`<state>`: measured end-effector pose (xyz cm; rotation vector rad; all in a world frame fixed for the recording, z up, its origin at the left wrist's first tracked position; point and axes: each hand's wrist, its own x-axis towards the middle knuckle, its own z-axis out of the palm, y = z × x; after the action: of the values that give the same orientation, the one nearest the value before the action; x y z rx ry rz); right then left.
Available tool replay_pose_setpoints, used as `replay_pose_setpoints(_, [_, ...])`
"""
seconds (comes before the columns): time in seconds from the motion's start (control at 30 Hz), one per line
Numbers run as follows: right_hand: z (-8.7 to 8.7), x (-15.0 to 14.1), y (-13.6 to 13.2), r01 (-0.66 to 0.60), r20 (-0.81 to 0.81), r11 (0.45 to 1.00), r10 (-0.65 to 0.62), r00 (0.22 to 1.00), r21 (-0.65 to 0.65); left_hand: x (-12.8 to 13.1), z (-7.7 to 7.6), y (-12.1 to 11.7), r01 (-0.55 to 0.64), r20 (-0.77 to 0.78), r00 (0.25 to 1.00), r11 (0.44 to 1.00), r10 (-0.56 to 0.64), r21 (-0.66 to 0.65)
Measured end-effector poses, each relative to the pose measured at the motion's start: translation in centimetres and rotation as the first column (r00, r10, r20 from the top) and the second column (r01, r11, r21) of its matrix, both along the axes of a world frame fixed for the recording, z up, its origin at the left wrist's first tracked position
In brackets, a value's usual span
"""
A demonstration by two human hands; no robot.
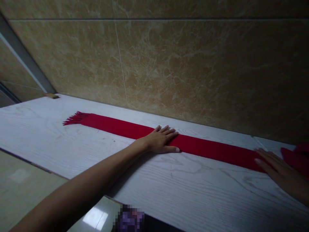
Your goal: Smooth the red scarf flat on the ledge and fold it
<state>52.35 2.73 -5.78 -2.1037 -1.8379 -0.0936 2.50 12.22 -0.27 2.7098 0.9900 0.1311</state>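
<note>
A long red scarf [120, 126] with a fringed end at the left lies stretched flat along a white wood-grain table [181, 187]. My left hand [161, 140] rests flat on the scarf's middle, fingers stretched out and pressed on the cloth. My right hand [277, 167] lies flat at the right, fingers spread, touching the scarf near its right part. More red cloth [296, 158] bunches at the far right edge of the view.
A tan marble-tiled wall [193, 71] stands right behind the table. A small wooden piece [51, 95] sits at the table's far left corner. The table's near edge runs diagonally at lower left, with tiled floor [21, 183] below.
</note>
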Motion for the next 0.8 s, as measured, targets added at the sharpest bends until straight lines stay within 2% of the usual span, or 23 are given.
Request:
replay_pose_setpoints(0.3, [0.2, 0.1, -0.3, -0.036, -0.088, 0.993, 0.026, 0.996, -0.115, 0.0, 0.0, 0.1, 0.002, -0.013, 1.0, 1.0, -0.002, 0.004])
replay_pose_setpoints(0.57, [0.5, 0.1, -0.3, -0.028, -0.128, 0.991, 0.011, 0.992, -0.129, 0.1, 0.7, -0.3, -0.003, -0.04, 0.999, 1.0, 0.002, -0.007])
replay_pose_setpoints(0.8, [1.5, -2.2, -0.9, 0.028, -0.104, 0.998, -0.034, 0.994, -0.06, 0.0, 0.3, -0.2, 0.011, -0.019, 1.0, 1.0, -0.011, 0.025])
